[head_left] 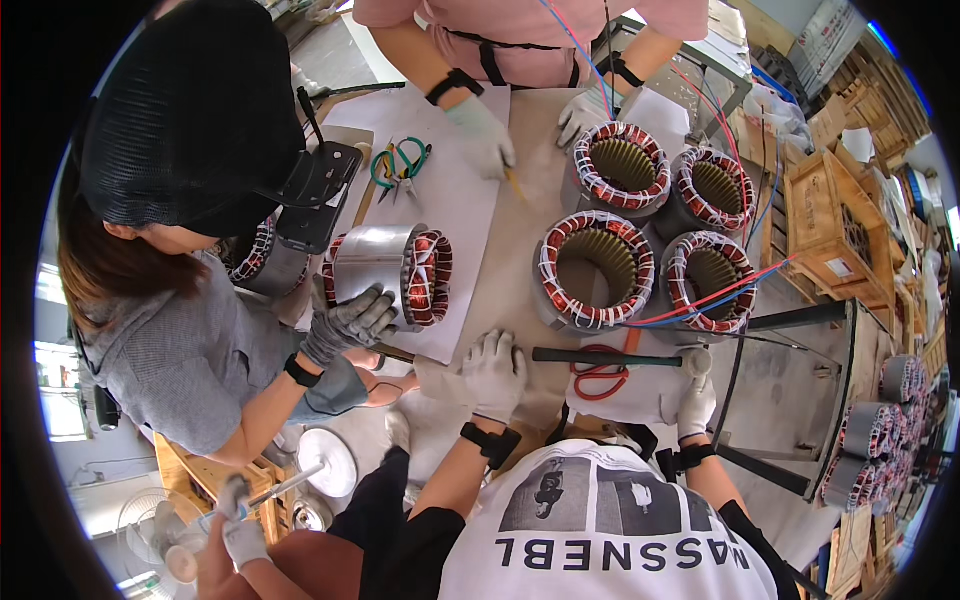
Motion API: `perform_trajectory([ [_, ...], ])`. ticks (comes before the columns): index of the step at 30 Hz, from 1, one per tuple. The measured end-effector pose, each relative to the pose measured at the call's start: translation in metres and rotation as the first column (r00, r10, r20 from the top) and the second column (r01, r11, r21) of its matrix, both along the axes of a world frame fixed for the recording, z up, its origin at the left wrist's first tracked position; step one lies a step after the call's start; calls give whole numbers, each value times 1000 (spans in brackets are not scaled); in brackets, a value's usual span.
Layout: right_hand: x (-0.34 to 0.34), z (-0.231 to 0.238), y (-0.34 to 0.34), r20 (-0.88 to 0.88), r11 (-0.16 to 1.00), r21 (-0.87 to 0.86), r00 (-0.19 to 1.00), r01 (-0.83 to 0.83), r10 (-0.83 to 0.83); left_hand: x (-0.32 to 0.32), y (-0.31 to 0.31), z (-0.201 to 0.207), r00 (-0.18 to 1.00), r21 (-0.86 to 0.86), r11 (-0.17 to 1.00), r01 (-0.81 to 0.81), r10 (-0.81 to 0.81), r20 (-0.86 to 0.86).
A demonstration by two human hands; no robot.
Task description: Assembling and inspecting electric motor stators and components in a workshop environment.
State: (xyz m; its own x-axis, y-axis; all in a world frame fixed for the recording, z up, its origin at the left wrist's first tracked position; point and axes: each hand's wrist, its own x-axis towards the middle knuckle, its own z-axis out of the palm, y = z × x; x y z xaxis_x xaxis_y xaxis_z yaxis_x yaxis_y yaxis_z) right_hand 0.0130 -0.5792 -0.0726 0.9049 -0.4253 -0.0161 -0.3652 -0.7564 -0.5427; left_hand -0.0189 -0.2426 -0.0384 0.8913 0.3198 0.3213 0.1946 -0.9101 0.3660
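My left hand (pixel 495 376), in a white glove, rests on the brown table edge with its fingers stretched out and nothing in them. My right hand (pixel 696 408), also gloved, is closed on the pale head end of a mallet (pixel 610 357). The mallet's dark handle lies leftward across the table edge. Just below the handle sit red-handled scissors (pixel 600 374). Beyond it stand several motor stators (pixel 597 270) with red windings and white lacing, open ends up. Another stator (pixel 375 265) lies on its side at left, under a co-worker's grey-gloved hand (pixel 350 325).
Across the table, a person in pink holds a thin yellow tool (pixel 516 183). Green-handled scissors (pixel 400 165) lie on the white sheet. Red and blue cables (pixel 700 302) cross the right side. More stators (pixel 868 430) and wooden crates (pixel 838 230) stand right; another person is lower left.
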Motion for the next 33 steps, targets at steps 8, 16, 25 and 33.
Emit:
perform_trajectory([
  [8, -2, -63, -52, -14, 978, -115, 985, -172, 171, -2, -2, 11, 994, 14, 997, -74, 75, -82],
  [16, 1, -3, -14, -103, 974, 187, 983, -128, 149, -9, 5, 9, 998, -97, 994, -40, 36, -45],
  [25, 3, -1, -9, -71, 978, 179, 990, -107, 121, -8, 8, 14, 995, -121, 992, -41, 51, 84],
  [33, 4, -10, -12, -39, 950, 312, 999, -22, 36, -10, 9, 13, 994, -138, 990, -30, 44, 99],
])
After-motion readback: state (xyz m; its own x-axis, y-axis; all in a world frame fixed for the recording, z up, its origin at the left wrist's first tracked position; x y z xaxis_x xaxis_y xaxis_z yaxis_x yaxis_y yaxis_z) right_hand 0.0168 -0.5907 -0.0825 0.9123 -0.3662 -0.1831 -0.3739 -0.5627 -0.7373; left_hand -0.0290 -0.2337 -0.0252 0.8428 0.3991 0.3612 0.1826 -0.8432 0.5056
